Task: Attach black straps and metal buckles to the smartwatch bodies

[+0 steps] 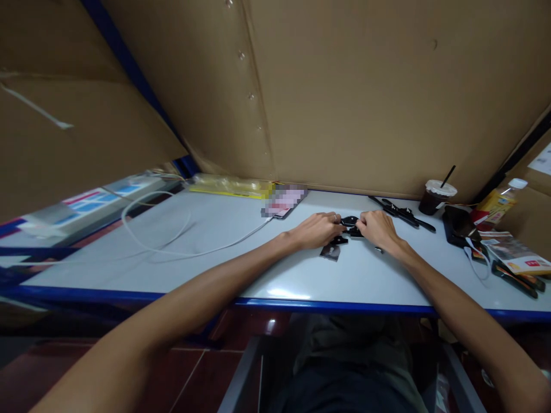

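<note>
Both hands are close together over the white table, right of its middle. My left hand (319, 230), with a ring on one finger, is closed on the left side of a small black part (349, 221). From the right, my right hand (379, 228) has its fingers closed on the same part. More black pieces (339, 241) lie beneath and between the hands, partly hidden by the fingers. A small dark square (330, 253) rests on the table just below my left hand. Near the right wrist lies a small dark metallic item (379, 249).
A phone (286, 201) with a white cable (206, 254) lies behind left. Long black pieces (402, 213), an iced drink cup (437, 196), a bottle (499, 202), a black case (457, 225) and a packet (516, 252) stand or lie right. Yellow-edged plastic (232, 187) lies along the back.
</note>
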